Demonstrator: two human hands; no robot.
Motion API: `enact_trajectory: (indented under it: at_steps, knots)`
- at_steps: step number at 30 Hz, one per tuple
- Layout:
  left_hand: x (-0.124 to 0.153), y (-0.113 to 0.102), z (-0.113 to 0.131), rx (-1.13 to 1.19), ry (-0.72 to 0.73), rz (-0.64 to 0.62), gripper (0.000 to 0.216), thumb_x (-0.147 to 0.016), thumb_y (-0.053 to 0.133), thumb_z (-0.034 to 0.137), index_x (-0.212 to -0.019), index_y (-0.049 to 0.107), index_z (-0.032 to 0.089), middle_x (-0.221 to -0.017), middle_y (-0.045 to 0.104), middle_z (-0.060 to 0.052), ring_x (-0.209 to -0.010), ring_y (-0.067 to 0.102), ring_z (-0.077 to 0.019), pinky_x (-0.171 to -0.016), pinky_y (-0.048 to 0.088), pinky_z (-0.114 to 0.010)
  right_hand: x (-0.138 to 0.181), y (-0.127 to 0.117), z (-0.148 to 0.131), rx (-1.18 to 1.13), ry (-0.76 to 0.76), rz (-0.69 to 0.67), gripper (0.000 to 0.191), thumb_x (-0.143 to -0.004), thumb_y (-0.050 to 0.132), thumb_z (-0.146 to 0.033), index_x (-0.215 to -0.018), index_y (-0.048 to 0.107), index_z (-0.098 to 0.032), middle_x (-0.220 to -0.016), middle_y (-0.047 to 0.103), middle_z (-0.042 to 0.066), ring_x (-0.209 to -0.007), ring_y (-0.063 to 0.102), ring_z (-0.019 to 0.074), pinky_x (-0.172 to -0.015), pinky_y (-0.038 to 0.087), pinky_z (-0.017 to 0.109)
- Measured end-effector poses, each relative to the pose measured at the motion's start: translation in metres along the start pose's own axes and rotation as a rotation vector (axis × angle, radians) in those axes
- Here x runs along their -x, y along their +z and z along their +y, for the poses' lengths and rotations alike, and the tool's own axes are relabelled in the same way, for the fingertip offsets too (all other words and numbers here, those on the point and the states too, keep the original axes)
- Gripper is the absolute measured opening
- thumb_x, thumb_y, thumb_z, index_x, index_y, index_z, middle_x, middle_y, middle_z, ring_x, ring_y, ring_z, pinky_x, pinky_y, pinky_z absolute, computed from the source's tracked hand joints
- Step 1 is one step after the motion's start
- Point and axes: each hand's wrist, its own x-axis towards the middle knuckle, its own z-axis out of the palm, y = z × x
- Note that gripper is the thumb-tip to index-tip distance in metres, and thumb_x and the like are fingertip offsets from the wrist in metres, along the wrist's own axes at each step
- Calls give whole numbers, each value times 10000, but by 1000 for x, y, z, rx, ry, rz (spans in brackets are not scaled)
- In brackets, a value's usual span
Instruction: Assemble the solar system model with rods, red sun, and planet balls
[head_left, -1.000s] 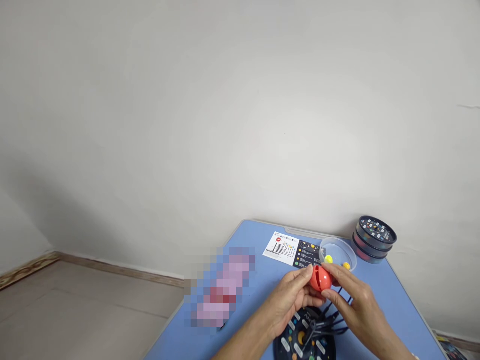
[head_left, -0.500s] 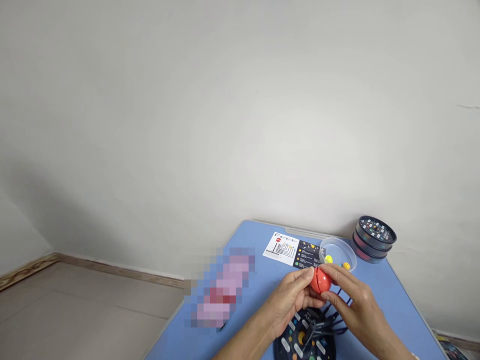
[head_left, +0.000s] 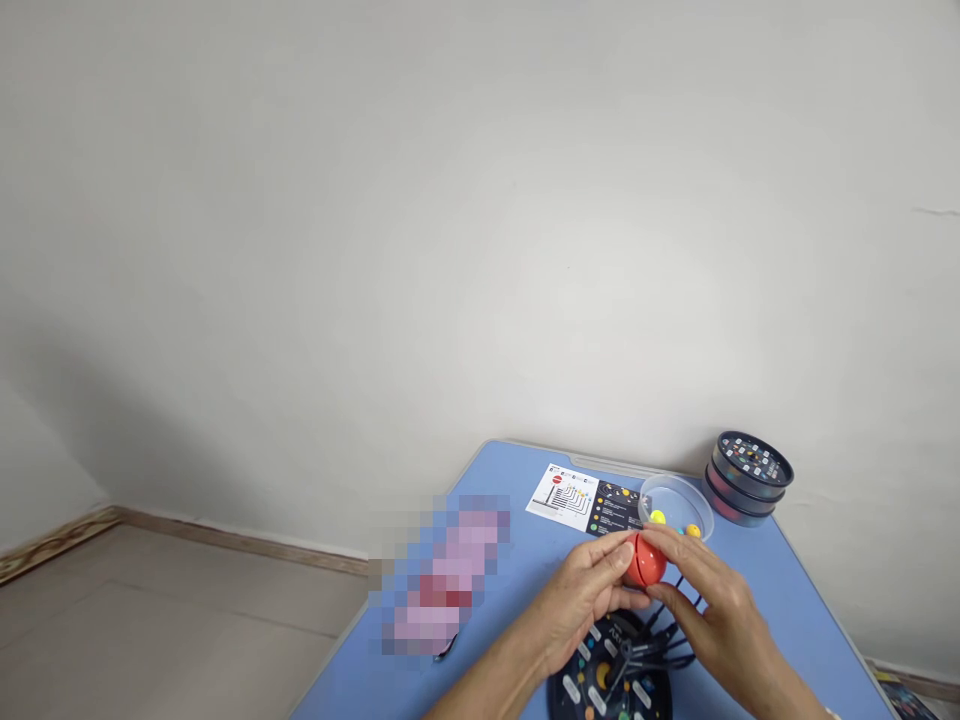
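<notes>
A glossy red ball (head_left: 651, 562) with a seam around it is pinched between both hands above the table. My left hand (head_left: 589, 590) grips its left side, thumb on the near face and fingers curled beneath. My right hand (head_left: 709, 590) holds the right half, index finger on top and thumb below. Under the hands stands a round dark base (head_left: 574, 690) printed with planets, with several thin black arms (head_left: 649, 655) rising from it. Part of the base and arms is hidden by my hands.
A clear round dish (head_left: 709, 510) behind my hands holds a few small coloured balls. An instruction sheet (head_left: 562, 498) lies to its left. Stacked round dark containers (head_left: 750, 478) stand at the back right corner. A blurred pink item (head_left: 457, 570) lies on the blue table (head_left: 495, 470), left.
Both hands and the red ball have shifted very slightly to the right. The ball has turned a little, its seam now more slanted.
</notes>
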Motion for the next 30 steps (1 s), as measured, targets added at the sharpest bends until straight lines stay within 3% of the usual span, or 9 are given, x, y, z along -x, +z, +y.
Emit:
enact_trajectory:
  at_steps: [7, 13, 17, 30]
  knots:
    - [2, 0, 5, -10, 62, -63, 416, -856, 684, 401, -1172, 691, 131, -1051, 693, -137, -886, 635, -207, -748, 499, -280, -4, -3, -3, -64, 69, 67, 410, -846, 696, -322, -1245, 639, -247, -1197, 707, 89, -1119, 659, 265, -942, 566, 395]
    - [4, 3, 7, -8, 87, -46, 430, -811, 739, 374, -1164, 685, 135, -1087, 696, -146, -1068, 623, -294, -914, 477, -386, -6, -4, -5, -131, 141, 68, 357, -851, 679, -392, -1188, 685, -274, -1185, 713, 80, -1114, 660, 275, -940, 565, 415]
    - [3, -1, 2, -52, 62, 14, 477, -742, 799, 374, -1148, 686, 151, -1103, 698, -139, -1076, 619, -299, -893, 484, -382, -10, -8, -9, -173, 148, 61, 303, -847, 681, -391, -1127, 712, -278, -1106, 741, 69, -1058, 684, 264, -895, 588, 380]
    - [4, 0, 4, 2, 40, -43, 429, -732, 808, 331, -1101, 690, 147, -1014, 710, -115, -917, 652, -228, -846, 497, -358, -14, -21, -13, -192, 91, -33, 301, -827, 717, -353, -1125, 705, -311, -1125, 732, 47, -1049, 686, 243, -912, 575, 351]
